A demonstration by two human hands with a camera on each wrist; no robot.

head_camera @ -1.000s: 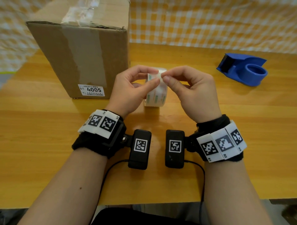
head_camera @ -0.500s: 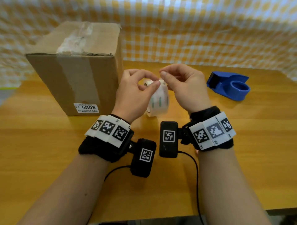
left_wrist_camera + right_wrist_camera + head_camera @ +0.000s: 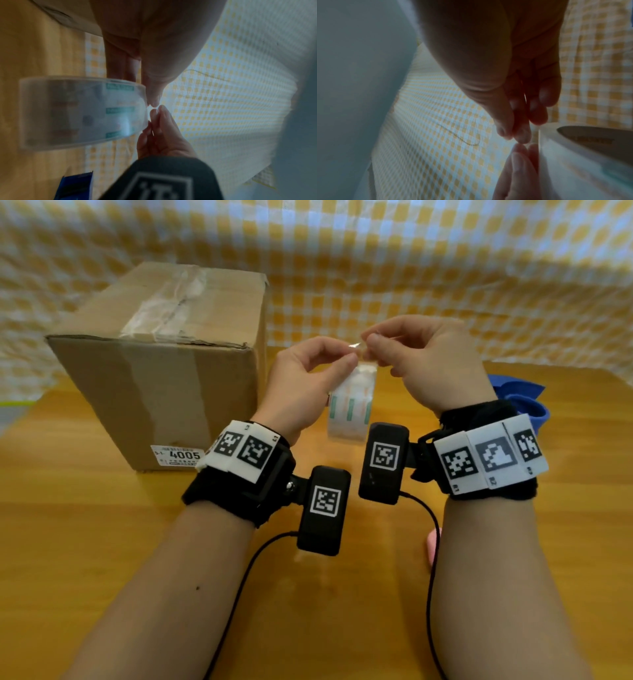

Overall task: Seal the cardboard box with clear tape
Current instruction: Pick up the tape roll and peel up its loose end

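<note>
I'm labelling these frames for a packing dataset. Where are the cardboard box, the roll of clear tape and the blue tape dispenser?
cardboard box (image 3: 161, 392): head view, front face.
roll of clear tape (image 3: 349, 412): head view, printed side.
blue tape dispenser (image 3: 524, 395): head view, body behind wrist.

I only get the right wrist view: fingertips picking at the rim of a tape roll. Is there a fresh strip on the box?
Observer: No. In the head view the cardboard box carries only crumpled tape along its top seam.
Operator: Which hand holds the roll?
Observer: The left hand grips the tape roll; the right hand pinches at its top rim.
Operator: Any dispenser around?
Observer: A blue dispenser lies on the table beyond the right wrist, untouched.
</note>
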